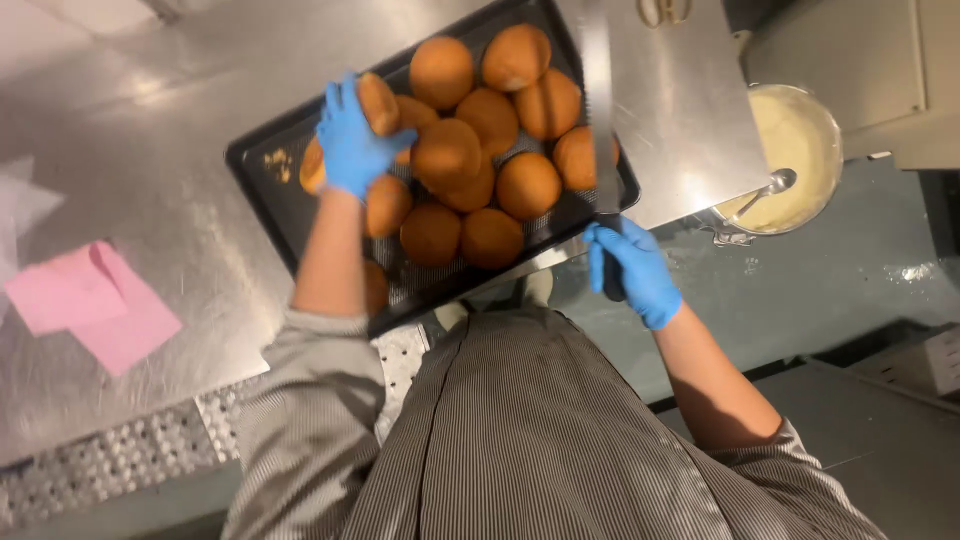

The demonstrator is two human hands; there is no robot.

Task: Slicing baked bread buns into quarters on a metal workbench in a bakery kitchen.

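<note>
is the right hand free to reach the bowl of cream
Probably not as is: the right hand is gripping a long knife. The bowl sits nearby on its side, nothing between, so only the knife hinders.

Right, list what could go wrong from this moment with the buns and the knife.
1. The right hand grips a long knife whose blade lies over the tray's edge near the buns; a slip could nick the left hand as it lifts a bun.
2. The buns are piled up, so pulling one out may roll others off.
3. The tray seems to overhang the steel counter and might tip.
</note>
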